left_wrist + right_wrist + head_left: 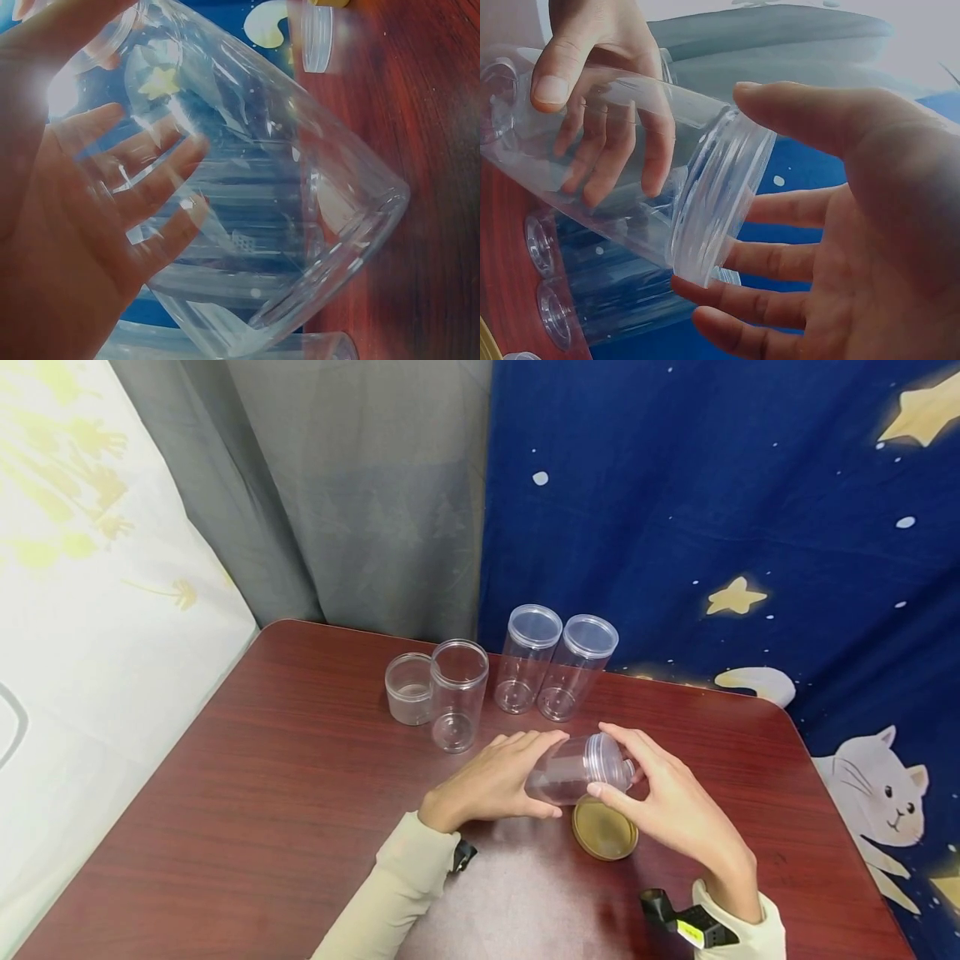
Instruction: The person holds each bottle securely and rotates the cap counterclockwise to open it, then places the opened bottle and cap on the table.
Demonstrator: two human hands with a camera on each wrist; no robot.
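A clear plastic jar [558,775] is tipped on its side above the table, between both hands. My left hand [487,785] grips its body, thumb on the near side and fingers wrapped round the far side, as the right wrist view shows through the clear wall. Around the screw lid [724,199] at the jar's right end is my right hand [678,806], with the thumb on one edge and fingertips on the opposite edge. The lid sits on the jar's mouth; how tightly cannot be told. Below the lid, a gold-coloured round lid [604,831] lies on the table.
Two tall clear jars with lids, a left one [517,672] and a right one [572,681], stand at the back of the reddish-brown table [315,793]. Left of them is a tall jar without a lid [457,706], beside a short, wide container [408,693]. Curtains [375,510] hang behind.
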